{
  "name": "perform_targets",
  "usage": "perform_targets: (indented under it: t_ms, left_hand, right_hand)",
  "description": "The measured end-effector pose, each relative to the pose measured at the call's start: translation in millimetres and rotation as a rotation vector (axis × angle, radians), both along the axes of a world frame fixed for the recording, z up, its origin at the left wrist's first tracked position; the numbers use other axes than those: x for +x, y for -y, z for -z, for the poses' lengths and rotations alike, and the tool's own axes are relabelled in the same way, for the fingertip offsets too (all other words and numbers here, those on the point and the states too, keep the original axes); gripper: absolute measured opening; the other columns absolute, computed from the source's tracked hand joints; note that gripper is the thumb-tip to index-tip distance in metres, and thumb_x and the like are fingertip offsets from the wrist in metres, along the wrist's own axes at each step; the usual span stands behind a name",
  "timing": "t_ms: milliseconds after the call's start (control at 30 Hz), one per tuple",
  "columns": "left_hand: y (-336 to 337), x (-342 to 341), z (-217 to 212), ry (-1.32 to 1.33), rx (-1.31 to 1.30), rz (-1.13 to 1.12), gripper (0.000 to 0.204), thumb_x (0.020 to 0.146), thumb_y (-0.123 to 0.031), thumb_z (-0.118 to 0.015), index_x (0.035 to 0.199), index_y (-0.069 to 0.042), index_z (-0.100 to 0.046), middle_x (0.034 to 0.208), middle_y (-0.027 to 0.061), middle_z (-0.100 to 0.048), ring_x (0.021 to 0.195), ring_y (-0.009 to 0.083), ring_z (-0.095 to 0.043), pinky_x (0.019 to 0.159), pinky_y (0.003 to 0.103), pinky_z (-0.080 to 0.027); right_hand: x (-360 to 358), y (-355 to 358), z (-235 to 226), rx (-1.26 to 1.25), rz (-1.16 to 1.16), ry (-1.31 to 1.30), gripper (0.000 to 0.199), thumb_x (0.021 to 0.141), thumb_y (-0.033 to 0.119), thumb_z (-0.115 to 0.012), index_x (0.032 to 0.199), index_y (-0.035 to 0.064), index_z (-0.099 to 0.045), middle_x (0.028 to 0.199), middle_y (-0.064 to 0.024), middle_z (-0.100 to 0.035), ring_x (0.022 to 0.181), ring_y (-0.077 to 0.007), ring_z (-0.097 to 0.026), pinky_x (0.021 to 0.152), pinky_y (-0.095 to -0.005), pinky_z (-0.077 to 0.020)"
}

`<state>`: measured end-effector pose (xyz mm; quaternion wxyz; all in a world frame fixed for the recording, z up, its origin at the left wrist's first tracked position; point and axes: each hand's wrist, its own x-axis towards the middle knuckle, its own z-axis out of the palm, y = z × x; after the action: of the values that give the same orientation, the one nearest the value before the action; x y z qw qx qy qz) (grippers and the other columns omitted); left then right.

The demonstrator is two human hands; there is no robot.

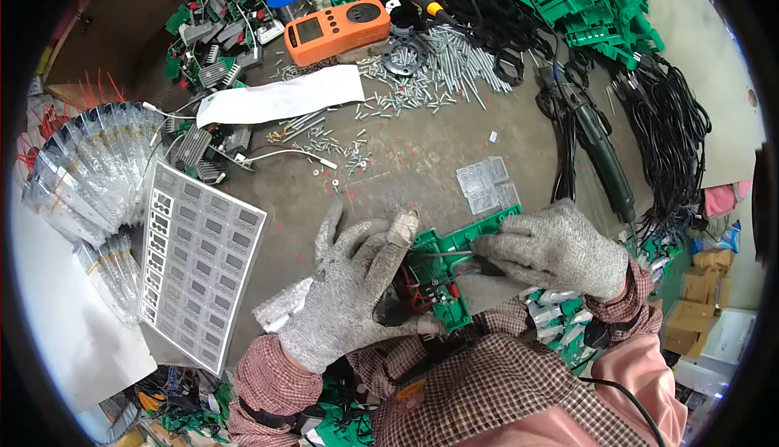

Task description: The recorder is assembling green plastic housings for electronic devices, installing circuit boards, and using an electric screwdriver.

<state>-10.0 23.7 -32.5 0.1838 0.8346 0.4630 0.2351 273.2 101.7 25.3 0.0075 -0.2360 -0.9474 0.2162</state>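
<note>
"Housing of green plastic point(465, 239), with thin red wires point(415, 291) inside: where does it lie?"

"Between both hands, at the near edge of the dull grey tabletop point(385, 175). Its long far rim runs left to right, the right end slanting farther away."

"And the hands?"

"The grey-gloved left hand point(341, 293) is spread wide, thumb on the near side, forefinger at the far left corner, gripping it. The grey-gloved right hand point(568, 248) is half closed over the right end, fingers bunched; whether they pinch anything, I cannot tell."

"Which is nearer?"

"Neither; both seem to touch it, from opposite sides."
</note>
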Motion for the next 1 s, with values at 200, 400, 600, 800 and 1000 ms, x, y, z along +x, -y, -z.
perform_targets:
  t_ms: [200, 400, 600, 800, 1000]
  left_hand:
    - [0.9, 0.1, -3.8, 0.024, -0.101, 0.031, 0.111, 0.075, -0.076, -0.069, 0.154, -0.003, -0.041, 0.12, 0.0122, -0.066, 0.125, 0.0335, -0.055, 0.121, 0.064, -0.015]
    - [-0.6, 0.1, -5.8, 0.008, -0.101, 0.052, 0.121, 0.063, -0.071, -0.082, 0.152, 0.0, -0.043, 0.116, 0.0113, -0.067, 0.12, 0.033, -0.058, 0.122, 0.059, -0.018]
    - [-1.5, 0.7, -5.7, 0.033, -0.072, 0.045, 0.119, 0.065, -0.073, -0.08, 0.151, 0.001, -0.044, 0.118, 0.0139, -0.065, 0.122, 0.0325, -0.056, 0.123, 0.059, -0.018]
    - [-2.5, 0.7, -1.3, 0.028, -0.085, 0.036, 0.121, 0.065, -0.074, -0.081, 0.152, 0.001, -0.043, 0.116, 0.0172, -0.063, 0.12, 0.0337, -0.056, 0.123, 0.06, -0.018]
    - [-2.6, -0.2, -2.8, 0.046, -0.084, 0.038, 0.109, 0.076, -0.074, -0.071, 0.155, -0.006, -0.04, 0.111, 0.014, -0.059, 0.119, 0.0313, -0.057, 0.122, 0.06, -0.021]
  right_hand:
    - [-9.7, -3.0, -1.8, 0.069, -0.004, 0.124, 0.026, 0.094, 0.029, -0.063, 0.113, 0.0122, -0.064, 0.085, -0.0075, -0.062, 0.075, -0.0299, -0.07, 0.059, -0.0432, -0.0561]
    - [-16.3, -3.0, -11.3, 0.047, -0.013, 0.133, 0.023, 0.093, 0.025, -0.062, 0.112, 0.0123, -0.065, 0.084, -0.0094, -0.062, 0.075, -0.0316, -0.07, 0.06, -0.0445, -0.0566]
    - [-27.5, -4.2, -24.1, 0.035, -0.038, 0.288, 0.023, 0.091, 0.022, -0.061, 0.111, 0.0113, -0.065, 0.086, -0.0107, -0.064, 0.076, -0.0338, -0.071, 0.061, -0.0448, -0.0572]
    - [-33.4, -6.2, -28.5, 0.035, -0.052, 0.286, 0.023, 0.091, 0.023, -0.062, 0.11, 0.0106, -0.065, 0.086, -0.012, -0.065, 0.074, -0.0347, -0.071, 0.062, -0.0452, -0.0574]
    - [-33.2, -4.6, -31.1, 0.065, -0.04, 0.313, 0.023, 0.092, 0.028, -0.066, 0.11, 0.0142, -0.065, 0.091, -0.0082, -0.067, 0.071, -0.0325, -0.07, 0.061, -0.0441, -0.0563]
